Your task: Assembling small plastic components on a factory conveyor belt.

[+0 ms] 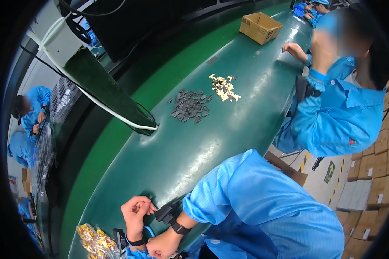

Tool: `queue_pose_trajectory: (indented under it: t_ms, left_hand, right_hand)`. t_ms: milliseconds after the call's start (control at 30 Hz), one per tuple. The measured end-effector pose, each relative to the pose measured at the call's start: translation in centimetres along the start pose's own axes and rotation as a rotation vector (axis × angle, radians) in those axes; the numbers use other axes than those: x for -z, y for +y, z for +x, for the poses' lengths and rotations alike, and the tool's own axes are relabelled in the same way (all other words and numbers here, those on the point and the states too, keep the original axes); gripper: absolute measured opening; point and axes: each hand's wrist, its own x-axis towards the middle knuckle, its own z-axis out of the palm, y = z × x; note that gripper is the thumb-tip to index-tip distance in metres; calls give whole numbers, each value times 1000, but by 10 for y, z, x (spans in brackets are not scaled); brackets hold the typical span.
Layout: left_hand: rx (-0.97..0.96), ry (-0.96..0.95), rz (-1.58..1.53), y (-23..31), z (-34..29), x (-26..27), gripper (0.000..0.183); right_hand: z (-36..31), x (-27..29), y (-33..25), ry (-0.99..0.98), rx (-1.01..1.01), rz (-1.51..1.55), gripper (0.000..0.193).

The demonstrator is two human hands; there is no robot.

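Observation:
Near the table's front edge, my left hand [136, 214] is raised with its fingers loosely bent and nothing visible in them. A black band with a small dark device [120, 238] circles its wrist. My right hand [163, 244] is closed beside the left wrist, touching or nearly touching it; what its fingers grip is hidden. A thin blue cord [149, 231] loops between the two. On my right wrist sit a black watch-like band [180, 227] and a dark box-shaped device [166, 211].
The long green table [168, 151] holds black plastic parts [190, 105], small cream-coloured parts [225, 88], a cardboard box [260, 27] and clear bags of yellow pieces [95, 241]. A post [103, 88] with white cable rises at left. A co-worker in blue [328, 112] sits at right, hand raised.

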Motion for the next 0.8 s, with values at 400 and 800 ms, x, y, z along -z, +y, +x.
queue_pose_trajectory:
  t_ms: [400, 800]
  left_hand:
    - [15, 79, 125, 32, -9, -24, 10]
    - [-62, 174, 328, 8, -16, -14, 9]
  right_hand:
    - [-25, 12, -44, 47, 148, -106, 4]
    - [-4, 19, -11, -85, 94, 5, 4]
